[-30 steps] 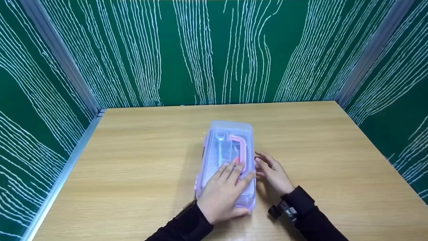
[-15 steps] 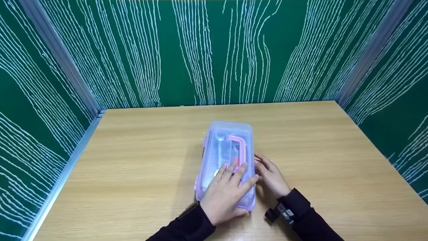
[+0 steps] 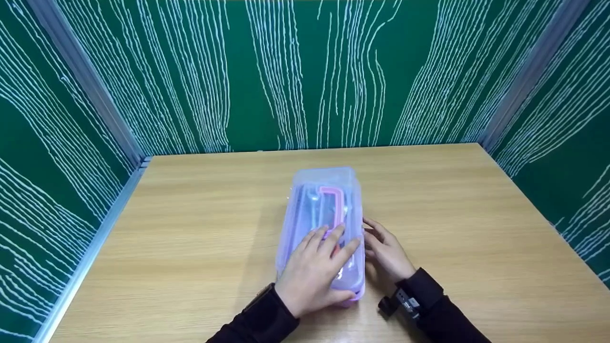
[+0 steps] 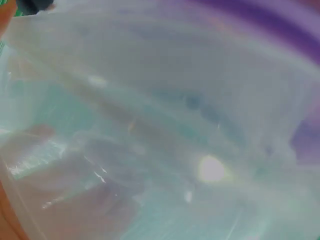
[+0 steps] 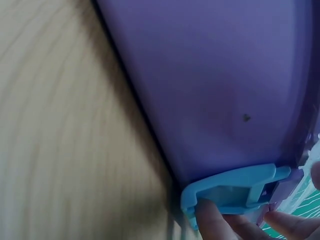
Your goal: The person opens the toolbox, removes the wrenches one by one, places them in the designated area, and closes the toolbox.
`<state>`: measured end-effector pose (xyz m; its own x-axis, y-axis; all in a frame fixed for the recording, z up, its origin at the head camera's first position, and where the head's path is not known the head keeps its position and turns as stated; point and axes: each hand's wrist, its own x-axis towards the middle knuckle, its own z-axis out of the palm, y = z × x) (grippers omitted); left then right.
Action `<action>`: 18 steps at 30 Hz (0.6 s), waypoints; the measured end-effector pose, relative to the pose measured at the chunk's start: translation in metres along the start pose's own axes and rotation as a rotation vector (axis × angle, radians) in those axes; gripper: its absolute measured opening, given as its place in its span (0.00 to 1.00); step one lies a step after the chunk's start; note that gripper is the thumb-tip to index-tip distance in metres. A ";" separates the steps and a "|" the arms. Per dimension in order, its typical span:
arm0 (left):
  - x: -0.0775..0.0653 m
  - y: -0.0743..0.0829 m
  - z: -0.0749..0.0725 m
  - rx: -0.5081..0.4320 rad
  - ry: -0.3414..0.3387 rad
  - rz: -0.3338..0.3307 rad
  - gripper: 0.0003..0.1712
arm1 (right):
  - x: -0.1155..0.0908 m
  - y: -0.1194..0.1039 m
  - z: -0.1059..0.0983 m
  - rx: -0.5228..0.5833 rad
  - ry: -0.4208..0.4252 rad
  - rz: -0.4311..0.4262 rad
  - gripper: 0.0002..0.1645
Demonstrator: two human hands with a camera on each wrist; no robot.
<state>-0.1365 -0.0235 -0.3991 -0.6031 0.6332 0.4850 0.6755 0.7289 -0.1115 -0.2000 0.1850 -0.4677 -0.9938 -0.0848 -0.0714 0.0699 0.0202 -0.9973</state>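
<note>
A purple plastic storage box (image 5: 210, 90) lies lengthwise on the table, its translucent lid (image 3: 305, 209) with a pink handle (image 3: 339, 205) sitting askew and slightly raised. My left hand (image 3: 307, 278) holds the lid from above, fingers spread by the handle and thumb at the near end. The left wrist view is filled by the cloudy lid (image 4: 150, 95), with a purple rim (image 4: 270, 22) at upper right. At the box's right side is my right hand (image 3: 388, 255), whose fingertips (image 5: 212, 222) touch a teal latch (image 5: 232, 180). Something red-orange shows dimly through the lid.
The box stands on a light wood-grain table (image 3: 190, 214). Green panels with white wavy lines (image 3: 305, 71) enclose the back and sides, joined by grey metal posts (image 3: 90, 71). Both wrists wear dark bands, and a small device (image 3: 407, 302) sits on the right one.
The lid has shifted left and up with my left hand, now covering the pink clips seen earlier on the box's left side. The right hand stays at the right side, almost unmoved.
</note>
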 end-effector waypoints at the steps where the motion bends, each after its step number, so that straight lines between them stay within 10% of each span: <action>1: -0.001 -0.001 -0.002 -0.002 0.007 -0.008 0.57 | 0.000 0.000 0.000 -0.008 -0.002 -0.001 0.30; 18: -0.011 -0.014 -0.022 -0.047 0.174 -0.100 0.56 | 0.000 0.002 0.002 -0.097 0.010 -0.037 0.34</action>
<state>-0.1301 -0.0465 -0.3843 -0.5885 0.5009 0.6346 0.6376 0.7702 -0.0166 -0.1999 0.1835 -0.4697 -0.9965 -0.0769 -0.0336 0.0247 0.1134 -0.9932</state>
